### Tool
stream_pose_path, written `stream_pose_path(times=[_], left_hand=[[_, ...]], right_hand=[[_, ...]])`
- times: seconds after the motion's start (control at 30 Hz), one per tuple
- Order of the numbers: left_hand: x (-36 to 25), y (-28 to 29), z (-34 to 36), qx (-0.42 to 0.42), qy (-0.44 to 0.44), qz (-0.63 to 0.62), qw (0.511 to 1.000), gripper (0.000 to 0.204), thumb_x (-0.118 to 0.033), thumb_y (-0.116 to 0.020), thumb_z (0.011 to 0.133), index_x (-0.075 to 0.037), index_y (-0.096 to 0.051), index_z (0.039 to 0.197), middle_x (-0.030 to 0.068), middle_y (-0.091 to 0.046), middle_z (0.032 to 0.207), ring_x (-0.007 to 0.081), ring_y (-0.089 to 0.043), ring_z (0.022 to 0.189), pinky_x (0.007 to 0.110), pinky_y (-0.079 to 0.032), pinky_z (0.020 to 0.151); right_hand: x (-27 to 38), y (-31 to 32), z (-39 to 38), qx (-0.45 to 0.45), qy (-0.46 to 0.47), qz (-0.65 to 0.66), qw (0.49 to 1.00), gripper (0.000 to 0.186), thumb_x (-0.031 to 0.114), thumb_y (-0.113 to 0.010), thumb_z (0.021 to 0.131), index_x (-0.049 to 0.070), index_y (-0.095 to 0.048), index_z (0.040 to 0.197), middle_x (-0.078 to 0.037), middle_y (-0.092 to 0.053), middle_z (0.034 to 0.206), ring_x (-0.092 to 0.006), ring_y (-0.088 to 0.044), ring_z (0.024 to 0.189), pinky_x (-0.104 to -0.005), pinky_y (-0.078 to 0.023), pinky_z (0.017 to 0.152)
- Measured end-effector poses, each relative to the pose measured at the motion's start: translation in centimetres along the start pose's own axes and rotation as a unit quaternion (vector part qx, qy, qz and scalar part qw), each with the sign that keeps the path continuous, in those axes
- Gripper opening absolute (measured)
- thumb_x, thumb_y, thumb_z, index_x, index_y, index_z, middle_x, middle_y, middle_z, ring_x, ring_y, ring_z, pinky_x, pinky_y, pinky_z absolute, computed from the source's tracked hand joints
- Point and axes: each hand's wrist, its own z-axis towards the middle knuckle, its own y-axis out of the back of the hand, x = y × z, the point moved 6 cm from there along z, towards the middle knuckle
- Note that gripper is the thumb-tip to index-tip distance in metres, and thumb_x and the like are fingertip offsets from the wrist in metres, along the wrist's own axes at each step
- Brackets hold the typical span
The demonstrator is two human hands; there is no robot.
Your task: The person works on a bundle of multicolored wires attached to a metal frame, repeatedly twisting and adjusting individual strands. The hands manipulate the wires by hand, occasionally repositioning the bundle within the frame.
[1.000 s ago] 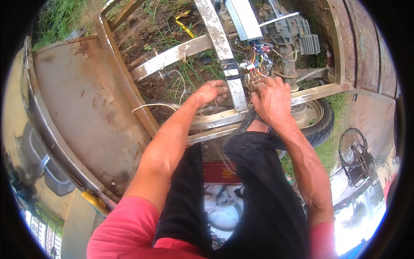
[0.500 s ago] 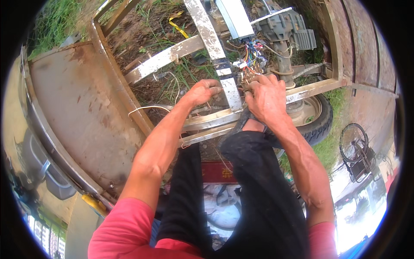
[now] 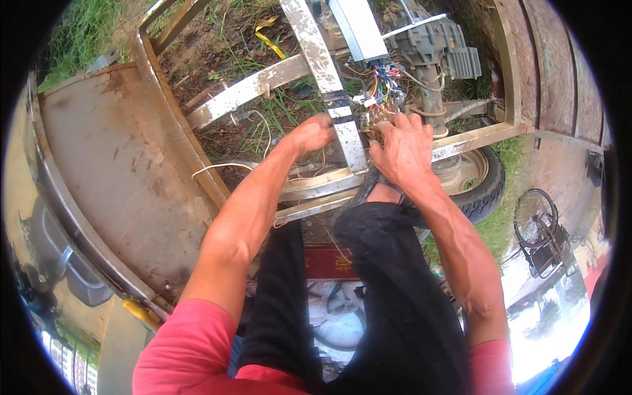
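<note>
My left hand point(image 3: 312, 134) is closed, fingers curled in at the left side of a worn, white-painted metal bar point(image 3: 320, 58) with black tape round it. A thin wire hangs just below this hand; what its fingertips hold is hidden. On the bar's other side, my right hand point(image 3: 405, 146) is bent over with its fingers closed, at the lower end of a bundle of coloured wires point(image 3: 382, 85). Its fingertips are also hidden. The bundle comes out of a silver metal box point(image 3: 357, 29) and has small white connectors.
A rusty metal frame point(image 3: 181, 125) surrounds the ground and grass. Behind the wires sits a grey gear housing point(image 3: 428, 43) with an axle; a tyre point(image 3: 484, 191) is at the right. A loose white cable point(image 3: 220, 164) arcs at the left. A bicycle point(image 3: 536, 220) stands farther right.
My left hand has turned slightly, and its fingers look more tightly curled. My right hand stays by the wires with only a small shift. The whole view has moved a little.
</note>
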Motion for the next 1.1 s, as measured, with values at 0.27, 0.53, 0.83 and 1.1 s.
stream_pose_path(times=[0.27, 0.53, 0.83, 1.1], left_hand=[[-0.7, 0.4, 0.6, 0.030, -0.107, 0.044, 0.993, 0.037, -0.006, -0.061, 0.096, -0.002, -0.074, 0.130, 0.0101, -0.078, 0.122, 0.0172, -0.068, 0.104, 0.034, -0.056, 0.092], [-0.6, 0.3, 0.3, -0.005, -0.035, -0.016, 0.999, 0.031, -0.013, -0.067, 0.096, -0.002, -0.077, 0.123, 0.0054, -0.079, 0.105, 0.0132, -0.066, 0.086, 0.034, -0.054, 0.075], [-5.4, 2.5, -7.4, -0.349, 0.065, 0.027, 0.935, 0.029, -0.022, -0.070, 0.099, 0.000, -0.078, 0.117, 0.0135, -0.079, 0.109, 0.0208, -0.073, 0.097, 0.034, -0.057, 0.087], [-17.1, -5.0, -9.9, -0.178, -0.183, 0.157, 0.954, 0.026, -0.005, -0.075, 0.092, -0.003, -0.077, 0.118, 0.0122, -0.070, 0.117, 0.0248, -0.070, 0.107, 0.035, -0.056, 0.092]], right_hand=[[0.1, -0.6, 0.5, 0.022, -0.021, 0.008, 1.000, 0.027, 0.026, -0.076, 0.083, 0.007, -0.079, 0.102, -0.012, -0.071, 0.112, -0.0329, -0.062, 0.115, -0.0538, -0.048, 0.094], [0.0, -1.5, 0.6, -0.012, -0.019, 0.007, 1.000, 0.020, 0.023, -0.075, 0.084, 0.007, -0.078, 0.095, -0.012, -0.070, 0.108, -0.0332, -0.063, 0.111, -0.0530, -0.048, 0.093], [-2.4, 3.3, -2.5, -0.151, -0.041, 0.214, 0.964, 0.009, 0.010, -0.073, 0.082, 0.006, -0.067, 0.086, -0.013, -0.068, 0.101, -0.0368, -0.063, 0.100, -0.0482, -0.049, 0.089], [1.0, 5.2, -7.8, -0.163, 0.006, 0.330, 0.930, 0.014, 0.001, -0.075, 0.080, 0.004, -0.064, 0.088, -0.015, -0.069, 0.104, -0.0365, -0.065, 0.101, -0.0475, -0.052, 0.090]])
